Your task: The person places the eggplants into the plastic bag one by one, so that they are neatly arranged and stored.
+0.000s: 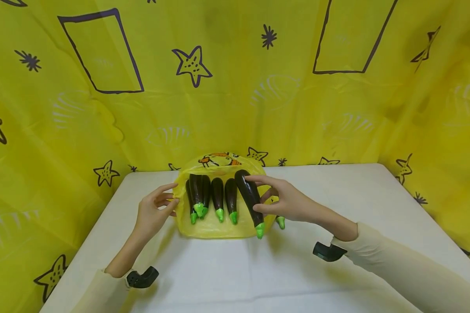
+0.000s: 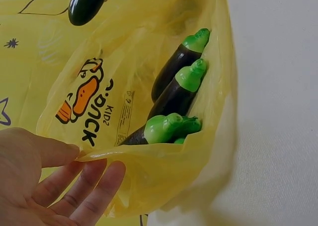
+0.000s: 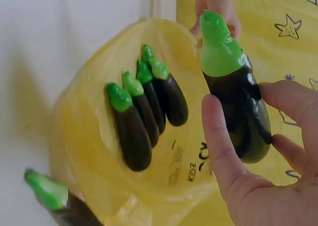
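Observation:
A yellow plastic bag point(image 1: 215, 231) with a printed duck lies with its mouth open toward me. My left hand point(image 1: 150, 211) pinches its left rim between thumb and fingers, seen close in the left wrist view. Inside the bag, several dark purple eggplants point(image 1: 217, 195) lie side by side, their green stem ends facing me. My right hand point(image 1: 286, 202) grips another eggplant point(image 1: 249, 195) at the bag's right side, fingers and thumb around its dark body, stem end tilted down. One loose eggplant point(image 3: 54, 193) rests on the table beside the bag, mostly hidden behind my right hand in the head view.
The bag lies toward the back of a white table point(image 1: 227, 269). A yellow curtain point(image 1: 227, 108) with drawn stars, shells and rectangles hangs behind the table and along both sides. Black wrist devices point(image 1: 329, 251) sit below both sleeves.

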A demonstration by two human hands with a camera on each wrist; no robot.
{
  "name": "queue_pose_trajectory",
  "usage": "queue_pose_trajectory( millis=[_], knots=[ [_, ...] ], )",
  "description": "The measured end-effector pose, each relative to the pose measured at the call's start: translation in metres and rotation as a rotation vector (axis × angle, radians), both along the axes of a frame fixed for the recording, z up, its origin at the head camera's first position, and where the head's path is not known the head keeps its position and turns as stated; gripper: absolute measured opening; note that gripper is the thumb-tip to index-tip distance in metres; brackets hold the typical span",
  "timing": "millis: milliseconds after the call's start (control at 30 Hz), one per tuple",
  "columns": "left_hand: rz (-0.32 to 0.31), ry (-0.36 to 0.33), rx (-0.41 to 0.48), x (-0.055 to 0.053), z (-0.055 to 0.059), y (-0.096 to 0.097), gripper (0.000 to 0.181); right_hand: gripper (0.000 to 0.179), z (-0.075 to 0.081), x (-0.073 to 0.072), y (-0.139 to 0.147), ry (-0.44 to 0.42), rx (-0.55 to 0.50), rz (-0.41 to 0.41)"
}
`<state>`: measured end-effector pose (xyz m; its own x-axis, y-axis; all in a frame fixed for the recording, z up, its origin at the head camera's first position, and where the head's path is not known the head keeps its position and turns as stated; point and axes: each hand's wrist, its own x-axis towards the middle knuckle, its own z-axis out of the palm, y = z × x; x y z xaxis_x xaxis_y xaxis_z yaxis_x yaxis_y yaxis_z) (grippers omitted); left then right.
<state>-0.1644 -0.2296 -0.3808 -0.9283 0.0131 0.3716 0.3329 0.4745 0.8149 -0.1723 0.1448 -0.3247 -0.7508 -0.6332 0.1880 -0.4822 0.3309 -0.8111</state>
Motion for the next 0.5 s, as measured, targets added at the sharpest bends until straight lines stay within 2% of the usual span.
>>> queue_pose_trajectory(
  millis=[167,333,500],
  knots=[
    [-0.002,0.003,-0.004,-0.002,0.001,0.001,0.045,0.072,-0.006,0.000,-0.014,-0.027,0.002,0.018],
    [-0.007,0.004,0.000,-0.001,0.000,0.000,0.045,0.072,-0.016,-0.001,-0.030,-0.078,-0.040,0.055],
    [-0.014,0.004,0.005,0.000,0.000,0.001,0.044,0.070,-0.025,-0.006,-0.045,-0.098,-0.061,0.061]
  ],
)
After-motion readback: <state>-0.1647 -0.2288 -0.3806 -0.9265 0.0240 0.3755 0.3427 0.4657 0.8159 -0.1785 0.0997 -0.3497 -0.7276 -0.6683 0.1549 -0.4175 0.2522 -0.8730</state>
